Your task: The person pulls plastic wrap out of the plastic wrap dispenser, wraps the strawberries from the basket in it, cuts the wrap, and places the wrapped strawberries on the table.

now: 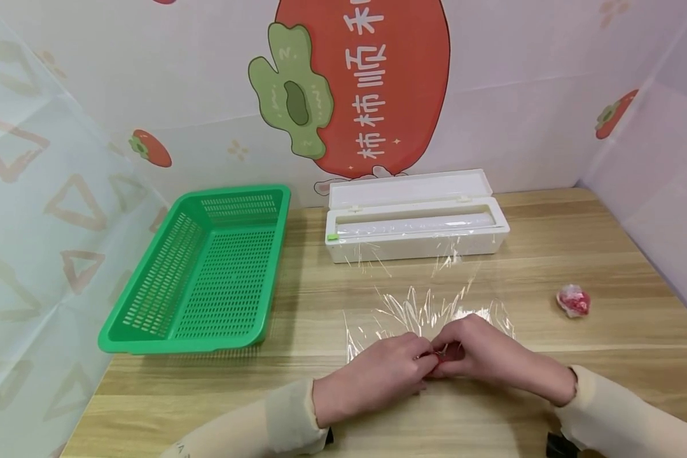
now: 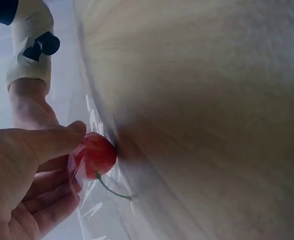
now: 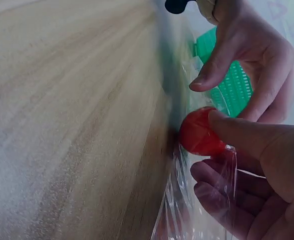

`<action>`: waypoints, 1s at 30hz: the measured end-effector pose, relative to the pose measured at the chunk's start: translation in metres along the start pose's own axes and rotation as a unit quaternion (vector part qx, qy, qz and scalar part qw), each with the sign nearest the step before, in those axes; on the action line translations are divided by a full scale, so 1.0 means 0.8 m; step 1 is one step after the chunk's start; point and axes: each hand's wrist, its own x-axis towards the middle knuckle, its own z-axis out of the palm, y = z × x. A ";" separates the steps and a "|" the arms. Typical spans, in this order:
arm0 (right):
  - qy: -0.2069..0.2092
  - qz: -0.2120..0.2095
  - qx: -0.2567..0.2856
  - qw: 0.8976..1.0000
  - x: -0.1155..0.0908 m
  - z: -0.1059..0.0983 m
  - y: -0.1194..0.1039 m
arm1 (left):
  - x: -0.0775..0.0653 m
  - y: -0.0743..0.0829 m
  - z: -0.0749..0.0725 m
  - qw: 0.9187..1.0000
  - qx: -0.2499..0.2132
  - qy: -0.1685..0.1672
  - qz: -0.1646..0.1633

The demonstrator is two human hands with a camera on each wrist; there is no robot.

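Observation:
A red cherry [image 2: 97, 155] with a thin green stem [image 2: 114, 190] sits among clear cling film [image 1: 418, 312] low over the table. My right hand [image 1: 486, 356] holds the cherry, its thumb pressed on the red skin and its fingers beneath, as the right wrist view shows. My left hand [image 1: 378, 375] reaches in from the other side. In the right wrist view its thumb and forefinger stand apart, right beside the cherry. The film runs from the hands back to the white dispenser [image 1: 418, 245]. From the head view, fingers cover most of the cherry.
The dispenser's lid [image 1: 412, 189] is raised, and a film roll [image 1: 415, 226] lies inside. A green slider [image 1: 333, 237] sits on its front edge. To the left stands a green basket [image 1: 223, 280]. A small red film-wrapped bundle [image 1: 574, 300] lies at right.

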 end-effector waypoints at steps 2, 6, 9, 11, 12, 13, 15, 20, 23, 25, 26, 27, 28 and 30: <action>-0.005 -0.001 0.011 1.000 0.001 0.000 0.003 | 0.001 0.000 0.002 1.000 -0.005 -0.001 -0.009; -0.014 0.000 0.031 0.999 0.002 0.001 0.007 | 0.004 -0.003 0.006 0.999 -0.024 0.001 -0.022; -0.018 -0.001 0.021 1.000 0.002 -0.001 0.008 | 0.007 -0.006 0.007 0.999 -0.040 -0.002 -0.030; -0.011 0.005 -0.006 1.000 0.002 -0.005 0.007 | 0.009 -0.009 0.007 0.998 -0.048 -0.011 -0.035; -0.006 0.010 -0.026 1.000 0.001 -0.006 0.007 | 0.010 -0.010 0.007 0.998 -0.051 -0.015 -0.038; 0.002 0.017 -0.049 0.999 0.000 -0.008 0.006 | 0.010 -0.011 0.007 0.997 -0.053 -0.020 -0.043; 0.022 0.025 -0.097 0.995 -0.002 -0.011 0.004 | 0.012 -0.013 0.008 0.996 -0.063 -0.031 -0.054; 0.077 -0.014 -0.166 0.983 -0.006 -0.009 -0.004 | 0.013 -0.018 0.008 0.988 -0.112 -0.056 -0.091; 0.096 -0.049 -0.178 0.978 -0.007 -0.005 -0.008 | 0.014 -0.023 0.007 0.979 -0.155 -0.071 -0.114; 0.100 -0.060 -0.184 0.976 -0.007 -0.001 -0.010 | 0.014 -0.026 0.007 0.972 -0.181 -0.078 -0.126; 0.099 -0.062 -0.185 0.976 -0.006 0.001 -0.010 | 0.014 -0.028 0.008 0.970 -0.191 -0.080 -0.131; 0.100 -0.063 -0.189 0.975 -0.006 0.002 -0.010 | 0.014 -0.030 0.008 0.968 -0.199 -0.080 -0.134; 0.100 -0.063 -0.192 0.974 -0.006 0.004 -0.010 | 0.014 -0.031 0.009 0.966 -0.206 -0.080 -0.136; 0.101 -0.060 -0.199 0.973 -0.005 0.007 -0.009 | 0.014 -0.033 0.010 0.964 -0.213 -0.074 -0.138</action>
